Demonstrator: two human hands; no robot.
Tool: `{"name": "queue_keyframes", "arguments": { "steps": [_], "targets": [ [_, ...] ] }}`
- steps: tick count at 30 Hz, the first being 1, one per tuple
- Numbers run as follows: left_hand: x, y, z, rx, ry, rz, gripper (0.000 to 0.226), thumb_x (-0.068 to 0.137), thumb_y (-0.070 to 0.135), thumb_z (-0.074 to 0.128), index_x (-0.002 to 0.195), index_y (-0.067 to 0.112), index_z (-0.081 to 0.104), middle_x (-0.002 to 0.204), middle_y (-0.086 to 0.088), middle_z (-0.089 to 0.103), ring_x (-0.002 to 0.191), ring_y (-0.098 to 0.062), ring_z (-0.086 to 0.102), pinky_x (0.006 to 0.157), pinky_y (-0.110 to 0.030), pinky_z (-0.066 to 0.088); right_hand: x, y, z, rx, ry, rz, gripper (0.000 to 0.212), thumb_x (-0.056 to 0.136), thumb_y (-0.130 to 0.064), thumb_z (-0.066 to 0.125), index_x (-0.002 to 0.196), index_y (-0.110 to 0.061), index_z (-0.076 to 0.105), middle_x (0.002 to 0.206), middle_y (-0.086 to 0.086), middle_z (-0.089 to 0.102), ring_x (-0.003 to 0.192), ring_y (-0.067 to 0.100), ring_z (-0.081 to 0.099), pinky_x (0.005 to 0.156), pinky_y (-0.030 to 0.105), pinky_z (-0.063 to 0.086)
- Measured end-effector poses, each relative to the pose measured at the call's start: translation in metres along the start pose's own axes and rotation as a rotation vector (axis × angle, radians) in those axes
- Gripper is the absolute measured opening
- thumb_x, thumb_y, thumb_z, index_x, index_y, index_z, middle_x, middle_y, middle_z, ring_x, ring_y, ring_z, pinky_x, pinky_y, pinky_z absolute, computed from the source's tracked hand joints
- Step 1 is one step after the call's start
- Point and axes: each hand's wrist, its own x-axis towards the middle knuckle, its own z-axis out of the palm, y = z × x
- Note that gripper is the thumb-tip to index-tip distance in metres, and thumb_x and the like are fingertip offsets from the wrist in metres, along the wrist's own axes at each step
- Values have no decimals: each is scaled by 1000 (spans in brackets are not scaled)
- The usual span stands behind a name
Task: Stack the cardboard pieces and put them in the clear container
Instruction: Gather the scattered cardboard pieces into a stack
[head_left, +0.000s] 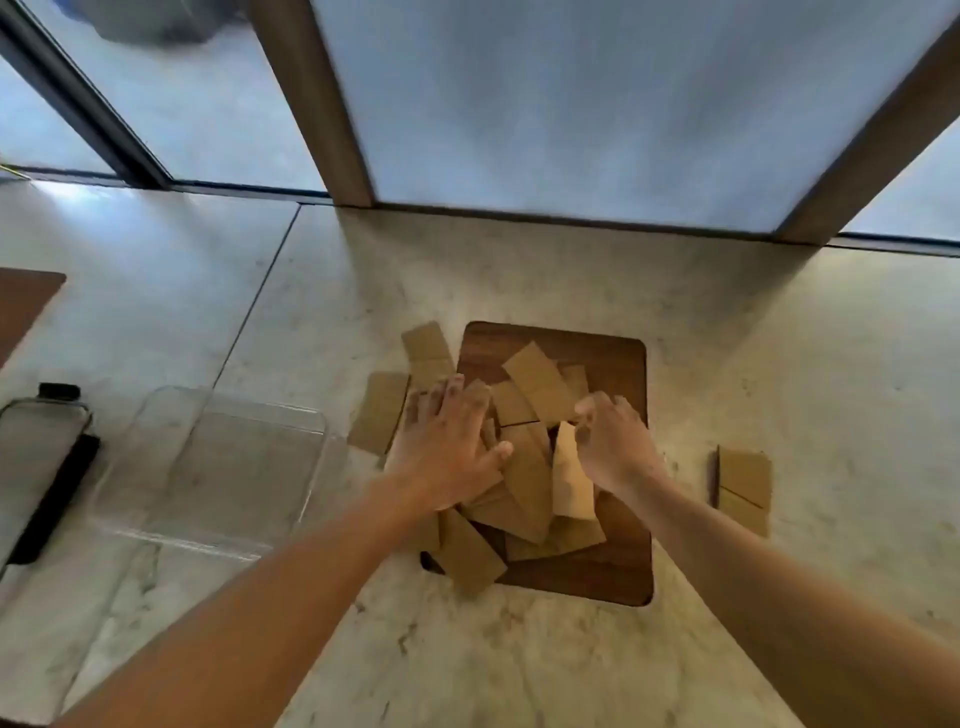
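Note:
Several brown cardboard strips (530, 467) lie in a loose, crossed heap on a dark wooden board (613, 364). My left hand (452, 441) rests flat on the left side of the heap, fingers spread. My right hand (613, 441) is on the right side, its fingers curled at the top edge of a pale upright strip (569, 478). Two strips (379, 410) lie off the board to the left, and a small stack of strips (743, 483) sits on the counter to the right. The clear container (218, 467), with nothing in it, stands left of the board.
A lid with black clips (41, 467) lies at the far left beside the container. Another wooden board's corner (21, 301) shows at the left edge. The marble counter (467, 649) ends at frosted windows with wooden frames (322, 104) behind.

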Motion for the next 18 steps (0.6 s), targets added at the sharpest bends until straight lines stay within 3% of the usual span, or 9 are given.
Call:
{"name": "queue_keyframes", "arguments": {
  "steps": [2, 4, 7, 9, 10, 12, 13, 15, 18],
  "targets": [
    [4, 3, 9, 1, 1, 67, 81, 98, 70, 27, 163, 25, 15, 173, -14, 14, 160, -35, 6, 128, -57, 5, -3, 7, 10, 67, -13, 159, 51, 97, -37, 66, 141, -19, 50, 139, 11, 50, 118, 31, 59, 90, 39, 51],
    [4, 9, 25, 12, -21, 134, 77, 102, 66, 27, 164, 21, 18, 172, -15, 17, 160, -34, 6, 129, -55, 4, -14, 17, 24, 124, -81, 267, 84, 83, -57, 76, 148, -19, 38, 142, 12, 45, 124, 34, 55, 95, 43, 50],
    [3, 17, 42, 2, -24, 172, 71, 105, 59, 28, 163, 17, 24, 171, -16, 21, 160, -33, 7, 130, -54, 2, -22, 26, 40, 113, -92, 294, 111, 72, -56, 86, 156, -17, 25, 149, 12, 45, 136, 34, 49, 108, 47, 45],
    [4, 17, 45, -13, 10, 167, 68, 106, 54, 31, 161, 14, 30, 169, -17, 25, 159, -34, 10, 130, -54, 2, -23, 29, 43, 222, -34, 316, 97, 78, -43, 87, 153, -18, 31, 142, 9, 57, 131, 33, 55, 107, 49, 48],
    [4, 17, 45, -18, 48, 168, 66, 106, 52, 33, 158, 12, 36, 166, -18, 30, 158, -35, 14, 129, -55, 5, -22, 31, 44, 252, 6, 321, 78, 85, -39, 82, 146, -19, 38, 134, 8, 63, 124, 33, 60, 102, 50, 52],
    [1, 19, 44, -74, 168, 197, 59, 105, 47, 38, 149, 9, 50, 156, -20, 44, 150, -36, 31, 125, -55, 24, -22, 35, 42, 215, 76, 291, 33, 97, -37, 66, 120, -19, 51, 110, 9, 70, 102, 32, 66, 87, 50, 57],
    [1, 20, 43, -115, 231, 211, 56, 104, 46, 40, 143, 9, 55, 147, -17, 52, 141, -35, 42, 119, -53, 36, -22, 38, 39, 215, 95, 268, 21, 101, -36, 59, 109, -18, 53, 100, 8, 69, 94, 31, 66, 81, 47, 57],
    [0, 23, 39, -303, 279, 192, 51, 103, 47, 43, 135, 11, 60, 129, -9, 61, 120, -27, 57, 101, -45, 51, -22, 43, 32, 379, 36, 208, 21, 105, -34, 51, 101, -15, 56, 93, 6, 68, 90, 31, 66, 77, 44, 54],
    [6, 32, 25, -787, 42, 44, 65, 93, 65, 55, 144, 25, 51, 118, 3, 61, 102, -15, 64, 85, -33, 56, -25, 41, 19, 583, -213, 33, 23, 108, -33, 49, 109, -12, 61, 94, 6, 68, 83, 20, 67, 70, 34, 52]
  ]
}}
